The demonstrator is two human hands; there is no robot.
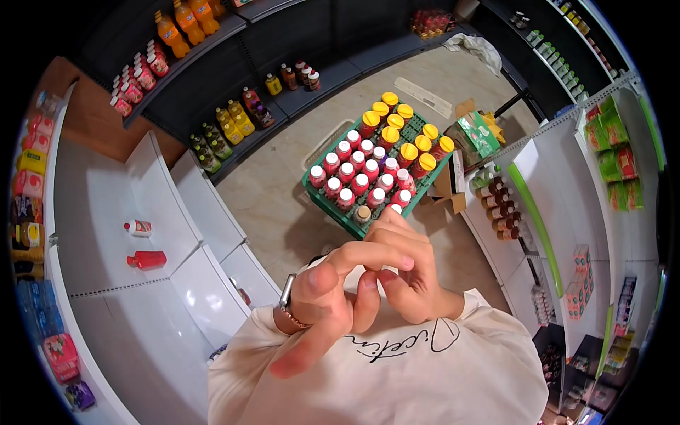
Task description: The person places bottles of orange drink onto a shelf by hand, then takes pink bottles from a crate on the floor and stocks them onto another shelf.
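Observation:
My left hand, with a watch on its wrist, is raised in front of my chest. Its fingers are spread and partly bent, and one reaches across to my right hand. The right hand's fingers are curled in, with its thumb against the left fingertips; anything between them is too small or hidden to make out. Just beyond both hands, a green crate stands on the floor. It holds several white-capped red bottles and several yellow-capped bottles.
White shelves on the left carry a red bottle lying on its side. Dark shelves at the back hold drinks. An open cardboard box sits right of the crate, near shelves with brown bottles.

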